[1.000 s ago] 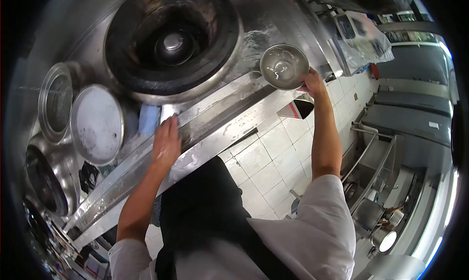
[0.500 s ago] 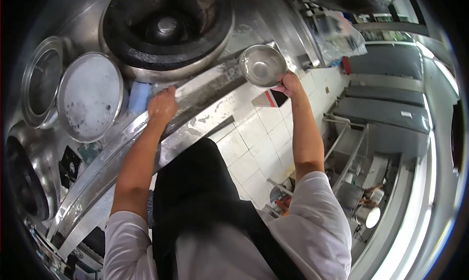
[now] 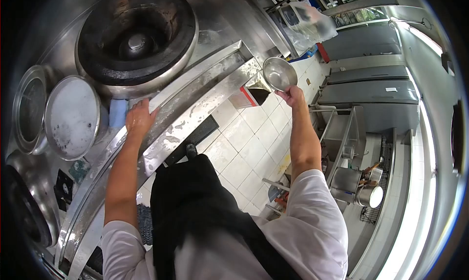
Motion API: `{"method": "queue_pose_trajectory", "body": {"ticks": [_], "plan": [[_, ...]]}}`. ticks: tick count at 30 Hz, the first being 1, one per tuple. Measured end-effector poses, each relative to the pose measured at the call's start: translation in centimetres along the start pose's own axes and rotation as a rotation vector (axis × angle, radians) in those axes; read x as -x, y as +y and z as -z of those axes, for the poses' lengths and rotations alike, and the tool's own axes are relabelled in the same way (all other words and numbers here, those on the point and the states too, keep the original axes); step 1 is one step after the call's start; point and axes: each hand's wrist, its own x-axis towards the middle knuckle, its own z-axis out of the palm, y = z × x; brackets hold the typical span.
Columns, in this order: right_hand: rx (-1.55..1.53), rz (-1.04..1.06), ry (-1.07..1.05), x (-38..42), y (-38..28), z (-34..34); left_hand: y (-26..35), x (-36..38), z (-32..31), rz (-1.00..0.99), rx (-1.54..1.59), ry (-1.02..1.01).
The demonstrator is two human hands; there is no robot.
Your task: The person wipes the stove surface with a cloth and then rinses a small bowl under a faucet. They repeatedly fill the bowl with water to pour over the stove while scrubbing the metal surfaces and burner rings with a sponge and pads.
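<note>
My right hand (image 3: 292, 96) grips the near rim of a shiny metal bowl (image 3: 279, 74), which is tilted past the end of the steel counter's gutter. Below and left of it, an open-topped container with a red stripe (image 3: 248, 96) sits at the counter's end. My left hand (image 3: 140, 118) rests on the raised steel edge (image 3: 163, 95) of the gutter, thumb apart from the fingers and nothing visible in it. Beside its fingertips lies a folded blue cloth (image 3: 118, 113). Left of the cloth stands a round metal basin of white suds (image 3: 72, 118).
A large wok burner (image 3: 137, 79) is at the upper left, with another burner (image 3: 34, 202) at the lower left. A round metal pan (image 3: 30, 109) stands beyond the suds. To the right, a shelf rack holds pots (image 3: 348, 178). White floor tiles (image 3: 239, 162) lie below.
My right hand has carried the bowl from over the gutter's end out past it, and the bowl is more tilted. My left hand has loosened and its thumb stands out. The view has shifted.
</note>
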Motion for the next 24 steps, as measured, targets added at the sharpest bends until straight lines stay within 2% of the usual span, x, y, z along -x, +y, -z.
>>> {"method": "queue_pose_trajectory", "body": {"ticks": [6, 10, 12, 15, 16, 18, 19, 21, 22, 24], "plan": [[0.120, 0.130, 0.065, -4.3, -1.9, 3.2, 0.8, 0.0, -0.2, 0.011, -0.038, 0.026], [0.432, 0.280, -0.035, -9.6, -1.6, 4.3, 1.3, -0.1, -1.0, -0.003, -0.083, 0.054], [0.430, 0.300, -0.078, -11.8, -0.7, 4.2, 1.3, -0.3, -1.5, -0.013, -0.083, 0.071], [0.483, 0.313, -0.232, -10.5, -0.9, 2.0, 2.7, -0.5, -3.0, -0.061, -0.144, 0.256], [0.494, 0.319, -0.279, -9.6, -0.9, 1.1, 3.9, -0.7, -4.1, -0.055, -0.058, 0.318], [0.548, 0.353, -0.387, -7.8, -0.9, -0.6, 7.9, -1.0, -6.1, -0.059, -0.150, 0.455], [0.580, 0.311, -0.437, -7.3, -0.5, -1.4, 10.5, -1.0, -6.3, -0.065, -0.088, 0.457], [0.649, 0.235, -0.524, -6.5, -0.2, -2.9, 15.0, -1.5, -7.5, -0.094, 0.092, 0.316], [0.637, 0.223, -0.581, -5.9, -0.1, -3.6, 16.1, -2.3, -10.3, -0.131, 0.145, 0.300], [0.620, 0.187, -0.693, -4.6, 0.4, -5.1, 20.7, -2.6, -11.2, -0.115, 0.111, 0.249]]}}
